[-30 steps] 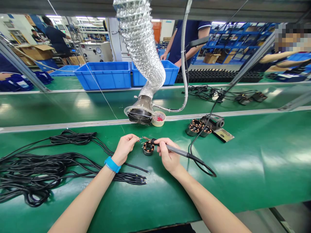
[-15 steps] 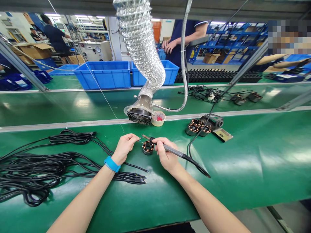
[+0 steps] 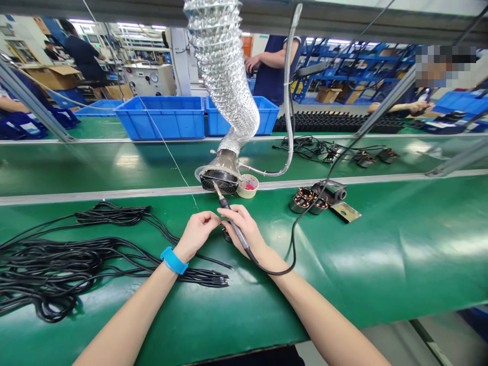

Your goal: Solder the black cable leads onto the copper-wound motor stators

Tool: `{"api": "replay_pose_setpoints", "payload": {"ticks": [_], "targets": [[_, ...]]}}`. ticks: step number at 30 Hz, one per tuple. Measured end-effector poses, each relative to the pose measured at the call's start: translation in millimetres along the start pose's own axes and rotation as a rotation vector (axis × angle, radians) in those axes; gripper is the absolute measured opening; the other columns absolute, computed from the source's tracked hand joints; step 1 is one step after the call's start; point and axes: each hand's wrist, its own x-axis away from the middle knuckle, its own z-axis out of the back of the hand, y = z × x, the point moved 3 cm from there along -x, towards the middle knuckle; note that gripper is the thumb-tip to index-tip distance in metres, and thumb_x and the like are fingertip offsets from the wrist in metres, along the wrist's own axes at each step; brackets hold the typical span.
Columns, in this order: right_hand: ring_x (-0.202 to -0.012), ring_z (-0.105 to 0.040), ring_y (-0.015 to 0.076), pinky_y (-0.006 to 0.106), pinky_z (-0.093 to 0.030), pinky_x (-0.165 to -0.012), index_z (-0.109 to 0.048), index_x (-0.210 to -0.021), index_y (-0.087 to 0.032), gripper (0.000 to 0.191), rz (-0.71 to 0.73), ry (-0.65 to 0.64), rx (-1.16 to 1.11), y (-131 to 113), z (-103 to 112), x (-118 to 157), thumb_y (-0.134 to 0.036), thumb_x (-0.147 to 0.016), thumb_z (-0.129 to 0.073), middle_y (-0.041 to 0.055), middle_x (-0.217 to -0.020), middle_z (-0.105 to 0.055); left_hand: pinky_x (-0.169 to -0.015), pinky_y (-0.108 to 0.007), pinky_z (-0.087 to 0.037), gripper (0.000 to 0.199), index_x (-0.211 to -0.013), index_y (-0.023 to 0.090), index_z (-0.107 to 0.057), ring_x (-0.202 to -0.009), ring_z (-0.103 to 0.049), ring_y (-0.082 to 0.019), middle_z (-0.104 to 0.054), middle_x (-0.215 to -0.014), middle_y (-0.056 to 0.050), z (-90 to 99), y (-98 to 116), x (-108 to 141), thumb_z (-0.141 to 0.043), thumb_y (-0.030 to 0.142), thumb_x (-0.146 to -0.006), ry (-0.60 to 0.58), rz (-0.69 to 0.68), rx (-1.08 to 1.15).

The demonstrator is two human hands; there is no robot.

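While my right grip (image 3: 247, 231) is closed around a soldering iron (image 3: 237, 231), its fingertips meet my left grip (image 3: 196, 231), pinched together at the tips; I cannot tell what lies between them. Fine fingertip work seems the step in hand, and the next move calls for steadiness, keeping the tip clear of skin. Long axis aslant, the iron points forward and slightly left, towards the fan (image 3: 229, 186). Just beneath my right grip, a partly hidden wound core (image 3: 225, 235) sits on the worktop (image 3: 343, 274).
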Motion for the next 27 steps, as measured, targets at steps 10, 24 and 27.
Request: {"api": "replay_pose_setpoints", "payload": {"ticks": [10,24,27], "targets": [[-0.088,-0.059,0.0133,0.026,-0.054,-0.08,-0.057,-0.124,-0.029,0.038,-0.022,0.024,-0.002,2,-4,5,-0.008,-0.093,-0.048,0.0038,-0.102,-0.05,-0.047,-0.021,-0.033,0.027,-0.073,0.015,-0.06,-0.046,-0.041,-0.009,-0.045,-0.05,0.005,3.4,5,8,-0.062,0.041,-0.083,-0.092,0.033,-0.031],[-0.078,-0.066,0.015,0.029,-0.054,-0.074,-0.065,-0.108,-0.022,0.019,-0.071,0.203,0.057,-12,27,12,-0.016,-0.092,-0.055,0.0033,-0.089,-0.07,-0.042,-0.019,-0.013,0.027,-0.075,0.014,-0.061,-0.046,-0.022,-0.005,-0.032,-0.056,0.008,-0.2,-9,13,-0.066,0.04,-0.077,0.011,0.212,0.093],[-0.066,-0.066,0.0142,0.029,-0.053,-0.067,-0.067,-0.087,-0.02,0.021,-0.112,0.256,0.034,-18,38,15,-0.017,-0.093,-0.048,0.001,-0.076,-0.071,-0.042,-0.02,-0.014,0.027,-0.074,0.014,-0.06,-0.046,-0.022,-0.005,-0.034,-0.056,0.008,-1.4,-12,15,-0.066,0.041,-0.077,0.046,0.207,0.09]]}}
